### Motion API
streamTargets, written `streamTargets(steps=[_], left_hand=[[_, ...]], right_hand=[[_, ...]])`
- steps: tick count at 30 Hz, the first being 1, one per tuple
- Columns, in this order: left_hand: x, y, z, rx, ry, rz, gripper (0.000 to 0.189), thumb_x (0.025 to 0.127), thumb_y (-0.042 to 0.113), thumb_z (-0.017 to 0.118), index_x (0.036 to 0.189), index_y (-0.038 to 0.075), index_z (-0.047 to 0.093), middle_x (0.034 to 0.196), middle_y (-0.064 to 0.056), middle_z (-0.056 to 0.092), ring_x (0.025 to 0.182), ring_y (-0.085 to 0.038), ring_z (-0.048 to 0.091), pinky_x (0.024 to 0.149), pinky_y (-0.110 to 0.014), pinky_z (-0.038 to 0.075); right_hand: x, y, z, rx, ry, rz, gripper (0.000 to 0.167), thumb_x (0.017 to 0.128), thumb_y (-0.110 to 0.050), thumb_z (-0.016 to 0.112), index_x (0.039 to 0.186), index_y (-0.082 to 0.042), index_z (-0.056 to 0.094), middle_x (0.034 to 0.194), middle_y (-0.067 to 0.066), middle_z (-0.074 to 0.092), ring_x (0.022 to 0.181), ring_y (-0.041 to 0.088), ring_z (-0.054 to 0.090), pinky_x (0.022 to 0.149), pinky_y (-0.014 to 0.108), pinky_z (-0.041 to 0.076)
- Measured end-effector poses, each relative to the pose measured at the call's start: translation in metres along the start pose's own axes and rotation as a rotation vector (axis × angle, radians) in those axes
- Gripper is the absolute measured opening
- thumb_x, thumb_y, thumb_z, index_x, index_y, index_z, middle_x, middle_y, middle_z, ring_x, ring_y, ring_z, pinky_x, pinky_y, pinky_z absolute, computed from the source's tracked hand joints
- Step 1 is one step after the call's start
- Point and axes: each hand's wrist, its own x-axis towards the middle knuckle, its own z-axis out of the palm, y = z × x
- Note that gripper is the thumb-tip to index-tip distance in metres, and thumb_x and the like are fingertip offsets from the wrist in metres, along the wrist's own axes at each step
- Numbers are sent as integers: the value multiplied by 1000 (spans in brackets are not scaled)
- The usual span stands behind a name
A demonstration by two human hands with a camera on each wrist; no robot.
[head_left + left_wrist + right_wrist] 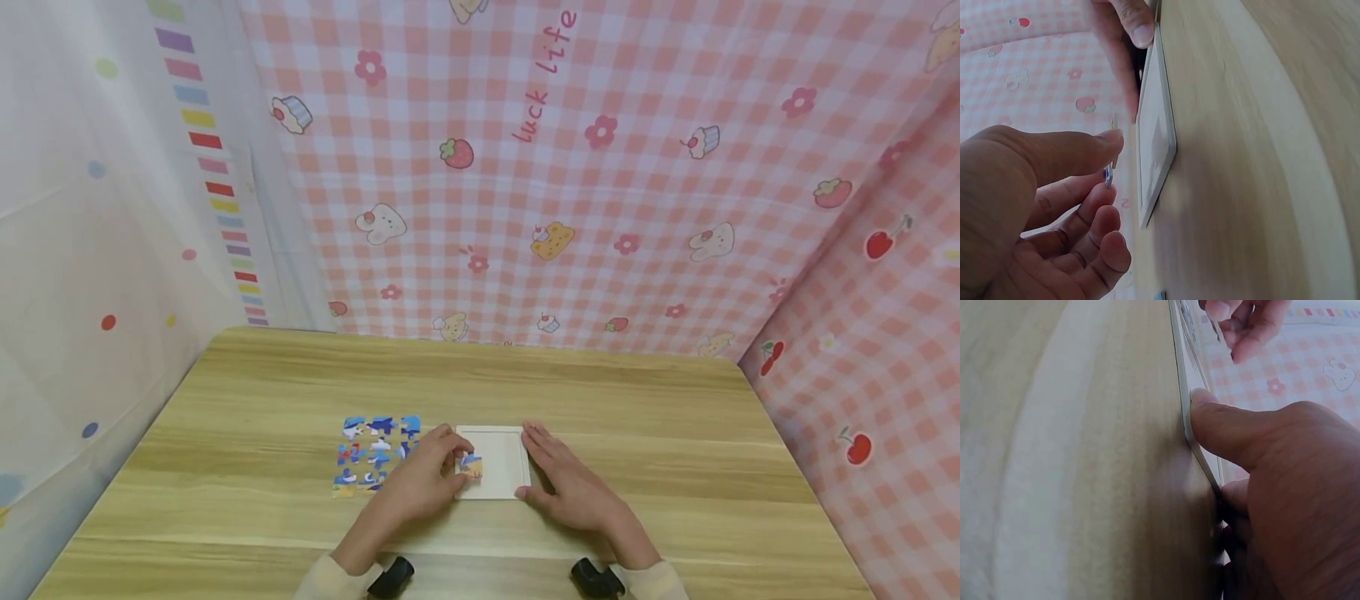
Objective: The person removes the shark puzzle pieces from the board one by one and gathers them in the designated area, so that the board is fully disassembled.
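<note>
My left hand (423, 479) pinches a small jigsaw piece (472, 467) between thumb and fingers, over the left part of a pale puzzle tray (501, 467). In the left wrist view, the piece (1109, 175) shows edge-on, apart from the tray. My right hand (573, 487) rests along the tray's right side with fairly straight fingers. Its thumb (1210, 415) lies on the rim near the front corner; its other fingers are partly hidden in the right wrist view. Left of the tray, several blue, white and sand-coloured jigsaw pieces (378, 455) lie in loose rows, partly behind the left hand.
A wood-grain table (652, 417) carries everything. Behind it hangs a pink checked cloth (510, 208); a similar cloth (885, 358) hangs at the right and a white dotted one (90, 292) at the left. Each wrist wears a dark device (392, 577).
</note>
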Motion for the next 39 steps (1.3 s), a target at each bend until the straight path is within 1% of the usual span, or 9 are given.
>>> streamTargets(steps=[5, 8, 13, 17, 20, 25, 32, 36, 39], left_hand=[[-6, -7, -8, 14, 27, -15, 29, 87, 18, 80, 112, 8, 71, 94, 4, 55, 85, -11, 50, 73, -24, 45], [-9, -12, -13, 1, 34, -24, 28, 88, 20, 80, 112, 9, 71, 95, 4, 56, 86, -11, 51, 74, -24, 46], [-13, -18, -20, -4, 58, -31, 26, 87, 15, 81, 111, 9, 71, 93, 3, 57, 85, -12, 52, 74, -24, 47], [-17, -22, -23, 27, 79, -43, 28, 85, 14, 82, 110, 9, 72, 91, 2, 56, 83, -12, 51, 72, -23, 46], [-19, -22, -26, 46, 79, -58, 30, 85, 16, 82, 112, 9, 72, 91, 2, 56, 82, -12, 50, 70, -22, 45], [-22, -25, -29, 47, 70, -84, 31, 85, 18, 82, 114, 9, 72, 94, 4, 58, 84, -11, 52, 71, -22, 46], [-24, -27, -33, 48, 85, -63, 27, 86, 15, 81, 110, 9, 72, 94, 2, 59, 84, -12, 51, 73, -23, 46], [-26, -28, -36, 72, 74, -76, 27, 86, 19, 82, 110, 10, 72, 92, 3, 57, 84, -12, 50, 73, -23, 46], [-29, -29, -38, 96, 67, -89, 28, 86, 20, 82, 110, 11, 72, 94, 3, 57, 85, -11, 51, 75, -27, 47]], right_hand=[[-1, -1, 0, 13, 2, 2, 81, 100, -43, 62, 160, -1, 27, 171, 13, 21, 159, 35, 18, 126, 56, 21], [-1, 0, 0, 9, 1, 1, 81, 100, -44, 62, 160, -1, 27, 171, 12, 21, 159, 34, 18, 126, 56, 21], [-1, 1, 0, 12, 3, -1, 82, 100, -44, 62, 160, -1, 27, 171, 12, 21, 159, 34, 18, 126, 56, 21], [-1, 1, 0, 10, 0, -1, 82, 100, -44, 62, 160, -1, 27, 171, 12, 21, 159, 34, 18, 126, 55, 21], [-2, 1, 0, 9, -1, 1, 82, 100, -45, 62, 160, -2, 27, 171, 11, 21, 159, 33, 18, 126, 55, 21], [-2, 0, 0, 20, 4, -8, 81, 100, -44, 62, 160, -1, 28, 171, 12, 21, 158, 35, 18, 125, 57, 21], [-1, 1, 0, 2, 15, -6, 81, 100, -44, 62, 160, -2, 27, 171, 12, 22, 159, 34, 19, 125, 56, 21], [-1, 2, 0, 6, 11, 2, 82, 100, -44, 63, 161, -3, 27, 171, 11, 21, 159, 32, 18, 126, 55, 21], [-1, 2, 1, 11, 10, 0, 82, 100, -44, 63, 160, -2, 27, 171, 11, 22, 159, 33, 18, 125, 55, 22]])
